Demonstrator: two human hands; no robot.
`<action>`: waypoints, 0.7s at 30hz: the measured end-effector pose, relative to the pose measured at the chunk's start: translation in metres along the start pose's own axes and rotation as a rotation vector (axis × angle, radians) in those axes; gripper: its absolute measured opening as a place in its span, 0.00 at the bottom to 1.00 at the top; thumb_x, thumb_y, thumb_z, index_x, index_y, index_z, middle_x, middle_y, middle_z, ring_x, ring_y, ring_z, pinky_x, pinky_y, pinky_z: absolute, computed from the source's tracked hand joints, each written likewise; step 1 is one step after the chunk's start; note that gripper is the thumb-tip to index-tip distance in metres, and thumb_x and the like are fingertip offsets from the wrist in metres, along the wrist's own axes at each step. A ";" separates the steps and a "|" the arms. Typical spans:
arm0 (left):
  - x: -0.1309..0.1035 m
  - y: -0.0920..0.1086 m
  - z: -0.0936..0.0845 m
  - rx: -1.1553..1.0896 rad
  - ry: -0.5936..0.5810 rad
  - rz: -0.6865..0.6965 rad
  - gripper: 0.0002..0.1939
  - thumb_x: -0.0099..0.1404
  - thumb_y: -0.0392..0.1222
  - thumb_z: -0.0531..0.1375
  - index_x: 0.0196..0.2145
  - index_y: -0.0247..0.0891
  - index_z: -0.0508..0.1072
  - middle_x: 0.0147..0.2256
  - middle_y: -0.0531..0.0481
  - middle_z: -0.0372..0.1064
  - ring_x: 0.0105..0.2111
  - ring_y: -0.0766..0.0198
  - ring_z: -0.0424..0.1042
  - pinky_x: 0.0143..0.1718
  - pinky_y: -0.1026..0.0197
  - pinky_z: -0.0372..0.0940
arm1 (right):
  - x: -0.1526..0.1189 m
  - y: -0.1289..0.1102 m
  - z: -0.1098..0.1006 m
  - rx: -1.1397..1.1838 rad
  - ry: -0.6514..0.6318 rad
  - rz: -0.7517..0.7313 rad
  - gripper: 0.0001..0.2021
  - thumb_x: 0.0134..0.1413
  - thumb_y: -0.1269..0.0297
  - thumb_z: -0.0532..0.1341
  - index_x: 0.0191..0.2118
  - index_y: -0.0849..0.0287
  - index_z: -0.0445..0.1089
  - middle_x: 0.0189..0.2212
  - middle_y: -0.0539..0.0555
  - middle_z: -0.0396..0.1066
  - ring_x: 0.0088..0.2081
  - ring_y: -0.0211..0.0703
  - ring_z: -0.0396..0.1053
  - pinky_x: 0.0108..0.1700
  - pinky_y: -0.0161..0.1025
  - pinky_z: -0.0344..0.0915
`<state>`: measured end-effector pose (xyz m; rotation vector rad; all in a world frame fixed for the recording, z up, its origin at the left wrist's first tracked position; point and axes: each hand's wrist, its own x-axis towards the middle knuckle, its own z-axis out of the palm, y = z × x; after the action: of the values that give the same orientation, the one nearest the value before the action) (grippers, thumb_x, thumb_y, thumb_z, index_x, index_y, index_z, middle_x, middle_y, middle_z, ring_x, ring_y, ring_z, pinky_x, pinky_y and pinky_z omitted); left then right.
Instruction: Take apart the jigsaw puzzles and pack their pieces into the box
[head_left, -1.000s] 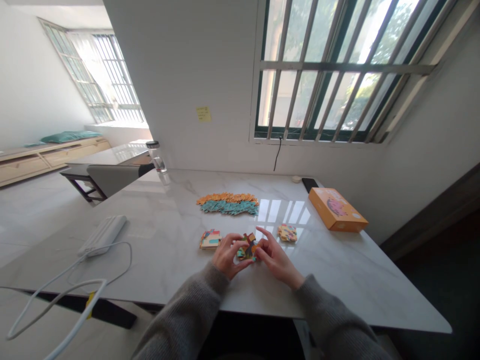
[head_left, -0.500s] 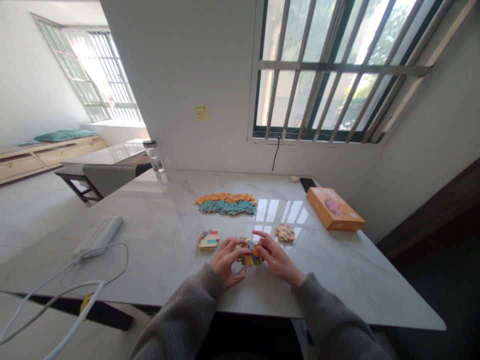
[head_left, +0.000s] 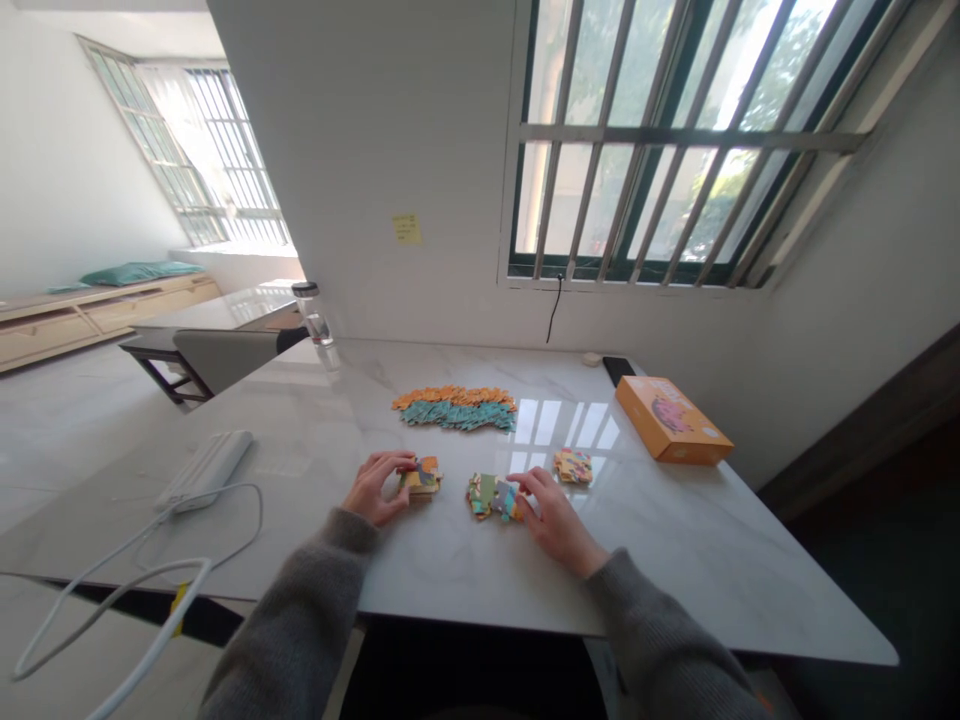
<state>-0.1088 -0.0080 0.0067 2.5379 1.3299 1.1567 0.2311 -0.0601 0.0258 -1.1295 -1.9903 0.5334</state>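
My left hand (head_left: pixel 375 488) is at the left stack of jigsaw puzzle pieces, its thumb and fingers closed on the edge of a puzzle piece (head_left: pixel 422 477) with an orange and dark picture, lying on top. My right hand (head_left: pixel 553 517) pinches a grey and teal puzzle piece (head_left: pixel 508 497) by its right edge. That piece is beside and partly over a middle stack with a green puzzle piece (head_left: pixel 484 491) on top. Whether the two are joined I cannot tell. Right of it lies a small stack of colourful puzzle pieces (head_left: pixel 574 465).
Farther back spreads a pile of orange and teal puzzle pieces (head_left: pixel 457 408). An orange box (head_left: pixel 671 420) and a black phone (head_left: pixel 618 370) lie at the right. At the left are a white power strip (head_left: pixel 206 470) with cables and a clear bottle (head_left: pixel 313 315).
My left hand has moved left from the middle stack to the left stack, where an orange and dark piece now tops it. My right hand stays near the middle, a grey and teal piece at its fingertips.
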 end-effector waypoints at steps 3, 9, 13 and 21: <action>-0.004 -0.008 0.005 0.001 -0.021 -0.015 0.16 0.56 0.34 0.60 0.44 0.40 0.72 0.49 0.45 0.74 0.49 0.52 0.69 0.53 0.46 0.65 | -0.002 0.001 -0.002 -0.151 -0.047 -0.018 0.16 0.61 0.68 0.58 0.54 0.56 0.66 0.43 0.58 0.64 0.47 0.50 0.64 0.53 0.49 0.64; -0.004 -0.005 0.009 0.013 -0.066 -0.022 0.15 0.55 0.35 0.60 0.42 0.41 0.73 0.48 0.47 0.74 0.47 0.52 0.70 0.52 0.46 0.65 | -0.005 0.001 -0.007 -0.289 -0.156 -0.001 0.25 0.54 0.65 0.65 0.58 0.53 0.63 0.46 0.58 0.66 0.50 0.54 0.63 0.55 0.53 0.62; -0.003 0.010 0.003 0.029 0.012 -0.015 0.14 0.57 0.34 0.57 0.42 0.41 0.72 0.51 0.46 0.71 0.50 0.52 0.67 0.53 0.45 0.63 | -0.004 0.003 -0.006 -0.258 -0.149 -0.013 0.25 0.55 0.65 0.65 0.59 0.54 0.62 0.47 0.58 0.67 0.49 0.54 0.64 0.55 0.54 0.63; 0.011 0.100 0.030 -0.097 -0.096 0.192 0.22 0.59 0.37 0.62 0.52 0.43 0.69 0.56 0.43 0.65 0.54 0.50 0.65 0.57 0.45 0.62 | -0.002 0.000 -0.002 -0.042 -0.079 -0.151 0.30 0.52 0.71 0.65 0.60 0.52 0.60 0.48 0.57 0.66 0.51 0.51 0.64 0.55 0.49 0.65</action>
<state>-0.0168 -0.0544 0.0282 2.6591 1.0036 1.0823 0.2328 -0.0620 0.0264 -0.9864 -2.1436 0.4653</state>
